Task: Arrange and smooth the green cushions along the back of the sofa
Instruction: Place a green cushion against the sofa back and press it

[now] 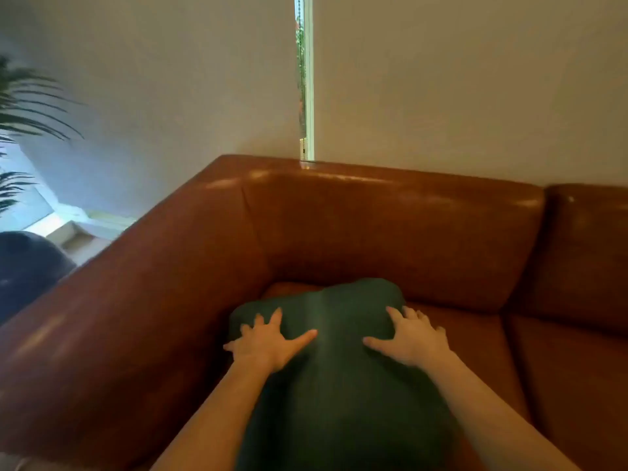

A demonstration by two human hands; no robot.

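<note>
A dark green cushion (333,375) lies on the seat of a brown leather sofa (390,239), near the corner where the left arm meets the backrest. Its far end bulges up close to the backrest, apart from it. My left hand (268,341) rests flat on the cushion's upper left part with fingers spread. My right hand (411,338) rests flat on the upper right part, fingers spread too. A crease runs down the cushion between my hands. Neither hand grips the fabric.
The sofa's left arm (136,300) slopes down toward me. A second back section (584,253) continues at the right. Behind the sofa is a plain wall with a narrow window strip (304,79). A leafy plant (23,107) and a dark round object (27,266) stand at left.
</note>
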